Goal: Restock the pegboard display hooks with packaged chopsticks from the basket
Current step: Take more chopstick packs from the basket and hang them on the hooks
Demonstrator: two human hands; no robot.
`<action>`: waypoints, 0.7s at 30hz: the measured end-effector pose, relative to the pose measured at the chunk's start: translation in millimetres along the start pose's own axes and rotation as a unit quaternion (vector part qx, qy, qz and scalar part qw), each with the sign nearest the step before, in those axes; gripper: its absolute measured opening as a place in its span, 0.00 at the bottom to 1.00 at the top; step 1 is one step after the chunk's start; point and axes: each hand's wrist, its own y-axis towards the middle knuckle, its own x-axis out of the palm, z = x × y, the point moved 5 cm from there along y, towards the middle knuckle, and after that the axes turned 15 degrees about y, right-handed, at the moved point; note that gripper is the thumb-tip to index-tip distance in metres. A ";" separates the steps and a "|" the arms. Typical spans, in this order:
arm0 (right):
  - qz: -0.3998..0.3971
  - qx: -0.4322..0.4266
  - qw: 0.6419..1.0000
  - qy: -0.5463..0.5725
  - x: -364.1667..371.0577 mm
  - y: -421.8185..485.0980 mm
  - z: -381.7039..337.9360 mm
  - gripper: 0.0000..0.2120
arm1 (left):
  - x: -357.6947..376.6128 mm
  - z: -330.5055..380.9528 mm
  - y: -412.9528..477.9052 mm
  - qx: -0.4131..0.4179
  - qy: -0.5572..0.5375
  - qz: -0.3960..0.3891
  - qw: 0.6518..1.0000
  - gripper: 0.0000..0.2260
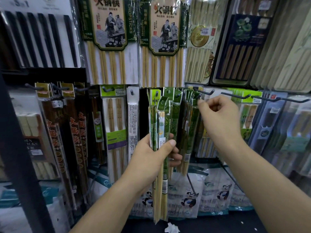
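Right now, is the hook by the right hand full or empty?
Nearly full: green chopstick packets crowd the hook up to its tip, where the right hand pinches.

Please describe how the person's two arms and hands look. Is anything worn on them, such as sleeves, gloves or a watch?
Both forearms are bare as far as the picture shows; no sleeve reaches into view. The left hand and the right hand wear no gloves. No ring, watch or bracelet is visible on the fingers or wrists. The fingernails look short and unpainted.
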 end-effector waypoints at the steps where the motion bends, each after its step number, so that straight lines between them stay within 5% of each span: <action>1: -0.012 -0.010 1.000 0.014 2.6 -5.3 -3.9 0.08 | 0.3 0.7 -0.3 0.007 0.007 -0.002 1.000 0.06; 8: -0.155 0.011 0.983 0.095 26.3 -29.0 -13.0 0.07 | 11.7 3.7 -4.5 0.013 -0.007 -0.063 0.998 0.14; 21: -0.028 0.075 0.991 0.108 5.4 -5.6 -6.0 0.24 | -0.1 0.3 0.0 -0.008 -0.024 -0.017 1.000 0.04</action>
